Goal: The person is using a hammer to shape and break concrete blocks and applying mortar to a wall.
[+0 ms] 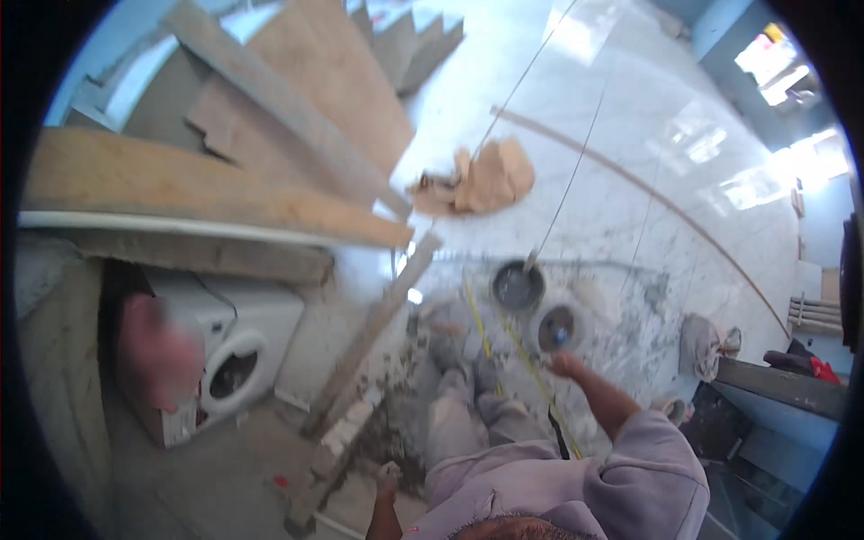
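My right hand [567, 364] reaches forward to the near rim of a round pale bucket [583, 324]. Inside the bucket, just beyond the fingertips, is a small blue and white thing [561, 336]. The fingers are too small and blurred to tell their pose. Low at the left, my left hand [389, 477] hangs beside a rough, broken ledge [346, 427]; its fingers look curled, and what they hold, if anything, is hidden. A dark bucket [518, 286] with greyish contents stands beyond the pale one, a stick-like handle [531, 259] at its rim.
Yellow tape-like strips [538, 378] run along the messy floor by my feet. Crumpled brown paper [495, 175] lies on white tiles ahead. Boards [315, 99] lean at the upper left, above a white washing machine [243, 333]. A long thin strip [666, 193] crosses the tiles at right.
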